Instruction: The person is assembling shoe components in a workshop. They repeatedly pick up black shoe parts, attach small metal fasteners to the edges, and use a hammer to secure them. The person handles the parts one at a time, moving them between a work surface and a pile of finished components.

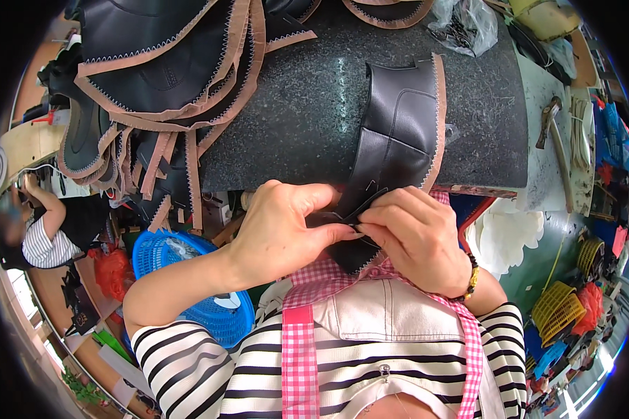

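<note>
A black leather shoe upper [397,112] with a tan zigzag-stitched edge hangs over the near edge of the dark speckled worktop [286,105]. Its lower end reaches down to my lap. My left hand [279,223] pinches a strap-like part of it between thumb and fingers. Just to the right, my right hand [418,237] grips the same part, its fingertips close to the left thumb. The fingers hide exactly what lies between the two pinches.
A pile of similar black uppers [168,77] covers the worktop's left side. At its far right lies a clear plastic bag [465,28]. A hammer [548,122] rests on the side table. Below left stands a blue basket [220,318]. Another person [45,230] sits at far left.
</note>
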`<control>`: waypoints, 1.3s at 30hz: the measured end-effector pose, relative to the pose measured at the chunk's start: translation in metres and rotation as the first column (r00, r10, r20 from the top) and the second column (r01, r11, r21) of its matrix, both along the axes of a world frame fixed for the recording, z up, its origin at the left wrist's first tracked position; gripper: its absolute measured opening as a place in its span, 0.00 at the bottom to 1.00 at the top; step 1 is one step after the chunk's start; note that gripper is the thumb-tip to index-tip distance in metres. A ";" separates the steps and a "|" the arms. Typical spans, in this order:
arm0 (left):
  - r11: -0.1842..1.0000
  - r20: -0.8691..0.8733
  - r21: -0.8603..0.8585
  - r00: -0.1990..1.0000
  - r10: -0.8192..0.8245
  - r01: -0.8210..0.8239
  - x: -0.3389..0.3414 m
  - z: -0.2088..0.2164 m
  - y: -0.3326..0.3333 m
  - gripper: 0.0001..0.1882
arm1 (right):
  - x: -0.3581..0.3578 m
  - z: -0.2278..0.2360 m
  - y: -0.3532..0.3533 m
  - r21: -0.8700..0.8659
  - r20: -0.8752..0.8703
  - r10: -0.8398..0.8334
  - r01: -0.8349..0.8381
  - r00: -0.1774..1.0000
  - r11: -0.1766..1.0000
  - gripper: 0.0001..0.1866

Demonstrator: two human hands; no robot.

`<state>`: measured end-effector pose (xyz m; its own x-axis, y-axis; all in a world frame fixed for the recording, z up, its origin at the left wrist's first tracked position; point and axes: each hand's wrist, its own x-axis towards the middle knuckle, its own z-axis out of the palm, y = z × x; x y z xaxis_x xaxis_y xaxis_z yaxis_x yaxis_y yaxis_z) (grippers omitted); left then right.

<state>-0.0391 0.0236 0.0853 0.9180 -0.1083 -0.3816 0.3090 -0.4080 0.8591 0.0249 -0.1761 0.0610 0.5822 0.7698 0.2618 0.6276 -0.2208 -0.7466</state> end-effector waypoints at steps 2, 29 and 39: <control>0.999 0.018 0.034 0.999 -0.039 0.038 0.001 0.005 0.000 0.11 | 0.005 0.006 -0.001 -0.033 -0.094 0.013 -0.016 0.996 0.999 0.09; 0.987 0.020 -0.153 0.999 -0.039 0.042 0.003 0.005 0.002 0.14 | -0.009 0.005 -0.012 -0.049 -0.530 -0.208 0.214 0.822 0.976 0.08; 0.998 -0.022 -0.055 0.999 -0.034 0.033 0.006 -0.002 -0.006 0.11 | -0.004 0.004 -0.015 0.018 -0.214 -0.110 0.116 0.971 0.993 0.06</control>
